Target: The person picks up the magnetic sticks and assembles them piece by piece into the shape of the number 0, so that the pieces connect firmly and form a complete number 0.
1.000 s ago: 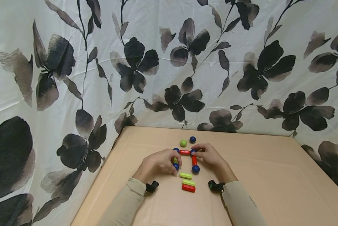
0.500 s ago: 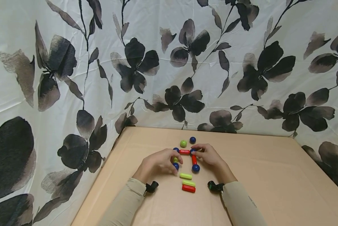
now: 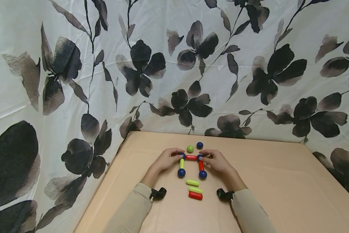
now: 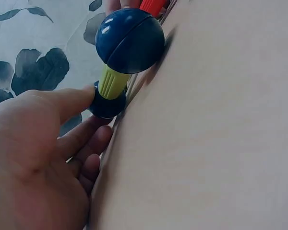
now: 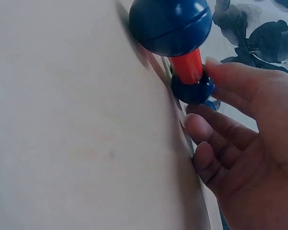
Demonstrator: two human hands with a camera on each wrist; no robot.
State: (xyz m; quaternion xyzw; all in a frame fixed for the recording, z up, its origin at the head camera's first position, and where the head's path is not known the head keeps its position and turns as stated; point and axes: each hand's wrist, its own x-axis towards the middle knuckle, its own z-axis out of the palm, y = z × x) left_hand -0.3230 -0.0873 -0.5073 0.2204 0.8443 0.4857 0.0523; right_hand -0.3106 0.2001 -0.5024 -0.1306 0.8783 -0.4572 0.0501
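Observation:
A U-shaped frame of ball-and-rod building pieces lies on the table, its two arms pointing toward me. My left hand pinches its far left blue ball between thumb and fingers. On the other side my right hand pinches the far right blue ball. A red rod spans these two balls. From the left one a yellow-green rod runs to a near blue ball. A second red rod joins the right one to another near blue ball.
Beyond the frame sit a loose green ball and a blue ball. Nearer me lie two yellow-green rods and a red rod. A floral cloth hangs behind the table.
My left hand has left the near left ball and yellow-green rod, moving away from me to the far left ball. The right hand keeps its pinch; the frame stays in place.

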